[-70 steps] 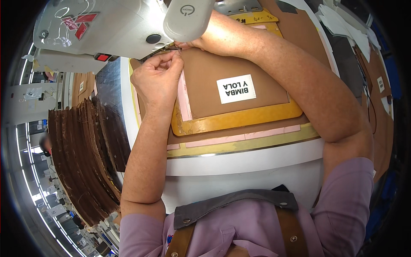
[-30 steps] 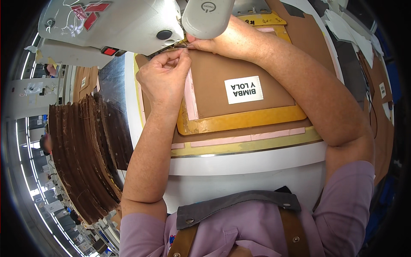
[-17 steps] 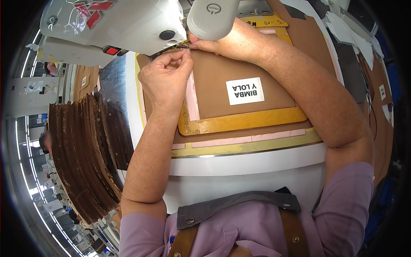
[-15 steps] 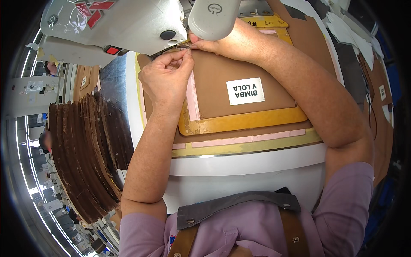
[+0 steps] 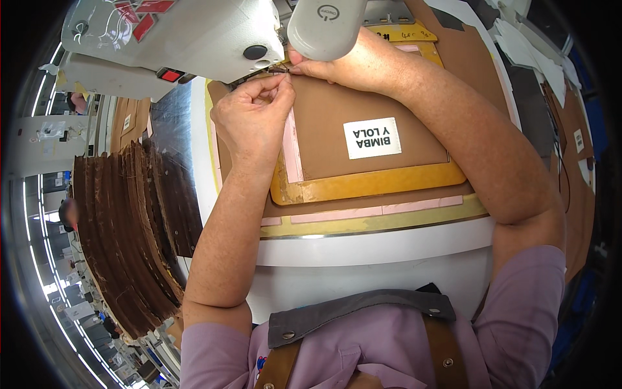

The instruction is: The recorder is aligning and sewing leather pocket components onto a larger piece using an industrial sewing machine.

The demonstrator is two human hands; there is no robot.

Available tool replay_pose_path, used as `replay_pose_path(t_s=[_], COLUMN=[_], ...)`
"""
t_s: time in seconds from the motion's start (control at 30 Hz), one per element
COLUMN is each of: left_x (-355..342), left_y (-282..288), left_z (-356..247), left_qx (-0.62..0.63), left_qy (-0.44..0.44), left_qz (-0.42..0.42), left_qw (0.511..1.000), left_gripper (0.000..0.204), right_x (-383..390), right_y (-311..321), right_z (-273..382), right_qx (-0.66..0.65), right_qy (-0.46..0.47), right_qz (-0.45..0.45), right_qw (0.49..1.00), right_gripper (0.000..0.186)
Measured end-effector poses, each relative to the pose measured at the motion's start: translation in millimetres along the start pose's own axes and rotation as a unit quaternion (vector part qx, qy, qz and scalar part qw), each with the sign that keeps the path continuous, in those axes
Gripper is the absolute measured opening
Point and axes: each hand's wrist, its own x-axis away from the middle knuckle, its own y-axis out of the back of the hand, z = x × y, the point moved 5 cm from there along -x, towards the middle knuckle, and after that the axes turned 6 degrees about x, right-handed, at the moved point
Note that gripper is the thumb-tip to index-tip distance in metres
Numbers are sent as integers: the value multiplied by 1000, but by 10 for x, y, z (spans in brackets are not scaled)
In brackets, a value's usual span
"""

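Note:
My left hand [image 5: 251, 115] is pinched, thumb against forefinger, just under the sewing machine's head [image 5: 201, 39]. Close beside it, the thumb and fingertips of my right hand [image 5: 356, 70] come together by the needle area, partly covered by the grey rounded lamp [image 5: 324, 29]. Whatever lies between the fingertips is too small to make out. Beneath both hands lies a brown panel [image 5: 324, 110] bearing a white printed label [image 5: 373, 138]. A yellow template frame [image 5: 376, 184] surrounds the panel, with pink strips [image 5: 293, 152] along its inner left side.
A stack of dark brown pieces [image 5: 123, 233] stands to the left. The white curved table edge [image 5: 376, 253] runs in front of me. More brown panels [image 5: 576, 142] lie at the far right, and white sheets [image 5: 528, 48] sit at the back right.
Almost nothing differs. Both hands stay pinched at the same place under the machine head, apart from a very slight shift of the fingertips.

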Motion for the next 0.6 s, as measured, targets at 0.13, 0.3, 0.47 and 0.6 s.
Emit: replay_pose_path(t_s=[0.13, 0.3, 0.47, 0.6], left_x=[2, 5, 1, -2], left_y=[-6, -8, 2, 6], left_z=[-10, -31, -22, -14], left_qx=[-7, -14, -18, -20], left_qy=[1, -6, -5, -13], left_qz=[0, 3, 1, -1], left_qw=[1000, 1000, 1000, 1000], left_gripper=[15, 15, 16, 16], right_x=[-1, 7, 2, -12], right_y=[-7, 7, 2, 39], right_z=[-18, -18, -16, 16], right_qx=[-11, -12, -5, -10], right_qy=[3, -1, -1, -16], right_qz=[5, -8, -16, -1], right_qw=[1000, 1000, 1000, 1000], right_gripper=[13, 12, 12, 14])
